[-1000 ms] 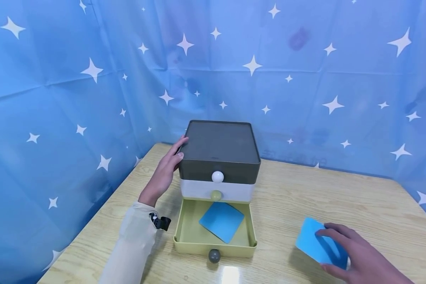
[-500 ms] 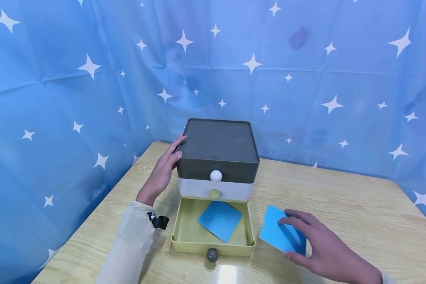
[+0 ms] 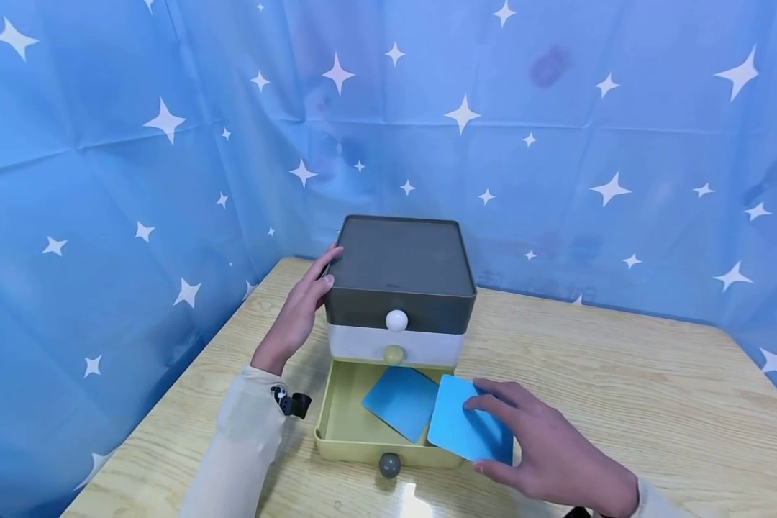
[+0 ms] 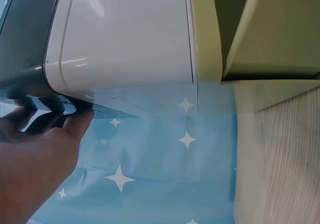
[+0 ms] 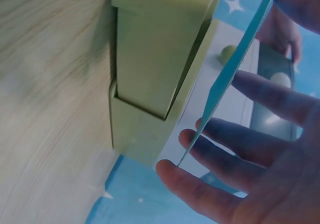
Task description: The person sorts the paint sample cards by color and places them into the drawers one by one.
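A thin blue square card [image 3: 456,417] is pinched at its edges between the thumb and fingers of my right hand [image 3: 547,450]. In the head view it overlaps the right side of the pulled-out pale green bottom drawer [image 3: 346,424]. The right wrist view shows the held card [image 5: 227,74] edge-on. Another blue square card [image 3: 398,399] lies flat inside that drawer. My left hand [image 3: 294,313] rests with extended fingers against the left side of a stacked drawer box [image 3: 401,259], at its dark grey top tier.
The box's white middle drawer [image 3: 356,345] is pushed in and has a green knob [image 3: 393,355]. A white knob [image 3: 397,321] marks the top drawer, a dark knob [image 3: 390,465] the bottom one. A starry blue curtain [image 3: 557,165] hangs behind the wooden table [image 3: 621,374].
My right hand has carried the blue card leftward from the right part of the table to the drawer's right side. My left hand stays against the box.
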Demonstrator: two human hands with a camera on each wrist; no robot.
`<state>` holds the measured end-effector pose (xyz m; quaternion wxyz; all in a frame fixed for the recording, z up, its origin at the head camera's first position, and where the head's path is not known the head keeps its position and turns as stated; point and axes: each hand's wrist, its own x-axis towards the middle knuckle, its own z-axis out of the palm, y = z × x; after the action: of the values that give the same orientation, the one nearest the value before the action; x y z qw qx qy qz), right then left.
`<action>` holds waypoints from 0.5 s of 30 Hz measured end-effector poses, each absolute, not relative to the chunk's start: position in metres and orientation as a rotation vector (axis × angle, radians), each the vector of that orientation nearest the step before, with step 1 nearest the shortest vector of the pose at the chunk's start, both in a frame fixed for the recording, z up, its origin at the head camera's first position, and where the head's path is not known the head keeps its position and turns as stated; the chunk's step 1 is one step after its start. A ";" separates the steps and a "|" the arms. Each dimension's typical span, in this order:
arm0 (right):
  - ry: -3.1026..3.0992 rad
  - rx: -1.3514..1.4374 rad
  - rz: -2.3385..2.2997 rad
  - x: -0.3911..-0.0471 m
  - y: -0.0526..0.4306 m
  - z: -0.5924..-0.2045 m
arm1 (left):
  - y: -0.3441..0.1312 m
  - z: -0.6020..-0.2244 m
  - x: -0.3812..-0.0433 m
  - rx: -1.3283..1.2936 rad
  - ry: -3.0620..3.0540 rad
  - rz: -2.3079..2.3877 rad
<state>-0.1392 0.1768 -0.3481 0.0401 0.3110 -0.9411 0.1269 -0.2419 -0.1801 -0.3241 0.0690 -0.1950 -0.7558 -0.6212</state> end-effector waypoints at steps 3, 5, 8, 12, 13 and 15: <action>-2.854 1.003 0.424 -0.140 0.171 -0.347 | -0.180 -0.324 -0.242 -0.573 -2.279 -1.869; -2.844 1.037 0.452 -0.141 0.166 -0.347 | -0.180 -0.324 -0.242 -0.572 -2.278 -1.866; -2.848 1.082 0.505 -0.144 0.159 -0.346 | -0.180 -0.324 -0.242 -0.580 -2.273 -1.865; -2.825 1.130 0.544 -0.150 0.150 -0.346 | -0.179 -0.324 -0.243 -0.590 -2.265 -1.867; -2.812 1.141 0.547 -0.152 0.149 -0.346 | -0.179 -0.324 -0.243 -0.587 -2.266 -1.868; -2.782 1.170 0.548 -0.155 0.145 -0.348 | -0.179 -0.324 -0.243 -0.584 -2.267 -1.866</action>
<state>-0.1549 0.1448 -0.3476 0.0370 0.3812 -0.9064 0.1784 -0.2433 -0.1786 -0.3239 0.0739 -0.1945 -0.7551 -0.6217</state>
